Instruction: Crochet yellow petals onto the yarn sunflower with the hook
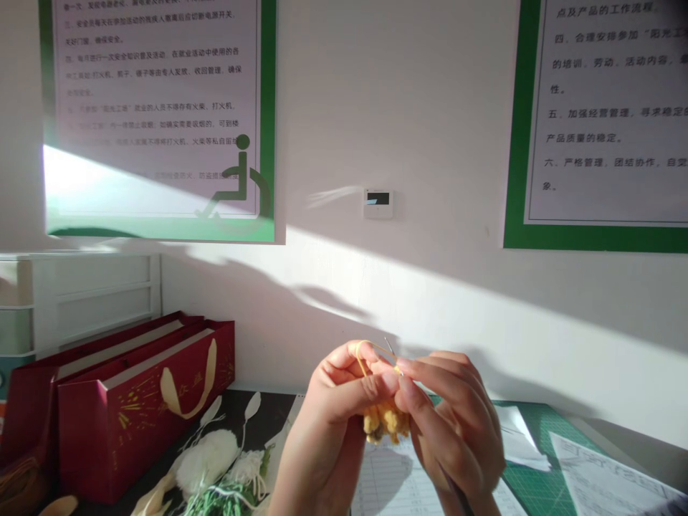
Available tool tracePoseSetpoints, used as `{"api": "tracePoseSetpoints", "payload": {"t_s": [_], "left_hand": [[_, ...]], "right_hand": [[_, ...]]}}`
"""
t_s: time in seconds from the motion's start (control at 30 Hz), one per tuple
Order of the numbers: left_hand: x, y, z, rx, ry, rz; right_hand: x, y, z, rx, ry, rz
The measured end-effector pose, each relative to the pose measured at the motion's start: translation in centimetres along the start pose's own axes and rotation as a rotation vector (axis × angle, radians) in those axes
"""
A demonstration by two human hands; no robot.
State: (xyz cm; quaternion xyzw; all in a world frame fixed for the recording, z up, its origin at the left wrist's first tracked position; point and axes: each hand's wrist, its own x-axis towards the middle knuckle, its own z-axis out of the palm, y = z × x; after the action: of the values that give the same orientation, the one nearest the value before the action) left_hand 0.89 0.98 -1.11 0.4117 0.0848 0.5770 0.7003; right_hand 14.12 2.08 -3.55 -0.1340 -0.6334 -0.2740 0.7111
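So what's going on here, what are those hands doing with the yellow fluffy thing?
Someone is working with yarn. The left hand pinches a small, bumpy yellow yarn piece, and a yellow strand loops up by its fingers. The right hand holds a thin tool, probably a crochet hook, right up against the work. Below, a fluffy white bundle and some green yarn lie on the table, near a red bag.
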Motion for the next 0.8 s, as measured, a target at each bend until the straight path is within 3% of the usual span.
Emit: {"api": "tracePoseSetpoints", "payload": {"t_s": [0.1,0.23,0.33,0.4,0.57,0.7,0.77,0.8], "left_hand": [[0.4,0.3,-0.4,-0.05,-0.045,-0.135],[0.7,0.6,-0.6,-0.065,-0.024,-0.146],[0.6,0.7,-0.4,-0.035,-0.036,-0.143],[0.4,0.9,-0.3,0.008,-0.036,-0.117],[0.1,1.1,0.0,-0.009,0.001,-0.094],[0.4,0.8,0.1,-0.122,-0.023,-0.206],[0.5,0.6,0.1,-0.13,-0.033,-0.23],[0.5,0.5,0.0,-0.126,-0.036,-0.227]], "right_hand": [[-0.4,0.3,0.0,0.191,-0.017,0.097],[-0.2,0.6,0.4,0.41,0.019,0.288],[0.1,0.5,0.5,0.446,0.07,0.393],[0.3,0.4,0.4,0.408,0.044,0.37],[0.9,0.0,-0.7,0.137,-0.107,0.01],[0.4,0.3,-0.7,0.268,-0.123,0.229],[-0.1,0.6,-0.4,0.367,-0.033,0.149],[-0.3,0.7,-0.2,0.416,-0.021,0.199]]}}
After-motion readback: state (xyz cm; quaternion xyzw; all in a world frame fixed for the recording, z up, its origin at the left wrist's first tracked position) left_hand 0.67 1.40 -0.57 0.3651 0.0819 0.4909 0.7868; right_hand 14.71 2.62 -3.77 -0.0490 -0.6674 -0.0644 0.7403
